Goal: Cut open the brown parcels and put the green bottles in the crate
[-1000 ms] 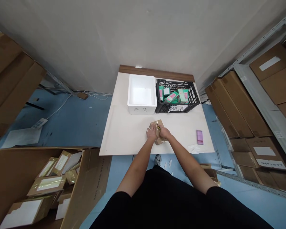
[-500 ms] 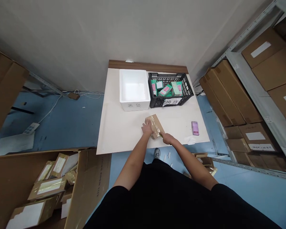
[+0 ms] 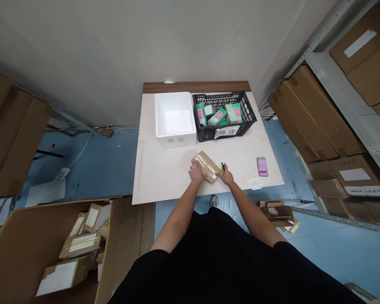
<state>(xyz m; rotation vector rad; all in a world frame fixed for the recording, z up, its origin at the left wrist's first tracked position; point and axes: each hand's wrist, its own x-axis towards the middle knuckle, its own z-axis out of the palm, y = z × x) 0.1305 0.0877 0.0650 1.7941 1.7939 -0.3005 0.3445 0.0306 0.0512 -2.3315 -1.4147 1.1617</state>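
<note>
A small brown cardboard box [image 3: 208, 166] with shiny clear tape along its top lies near the front of the white table. My left hand [image 3: 196, 171] grips its left end, fingers bent over the edge. At the right end is my right hand [image 3: 226, 175], closed around a yellow and black utility knife [image 3: 222, 168] that points up and away from the box. Part of that hand touches the box's right end. Whether the knife's blade is out is too small to tell.
Behind the box stand a white foam bin [image 3: 175, 137] and a black plastic crate [image 3: 253, 121] with several green and pink packs. A blurred purple item [image 3: 262, 166] lies to the right. A large carton [image 3: 126, 236] of parcels sits lower left; shelves [image 3: 329, 71] of boxes line the right.
The knife has come away from the box's near edge and now points upward in my right hand. The box has turned slightly, its right end swinging away from me.
</note>
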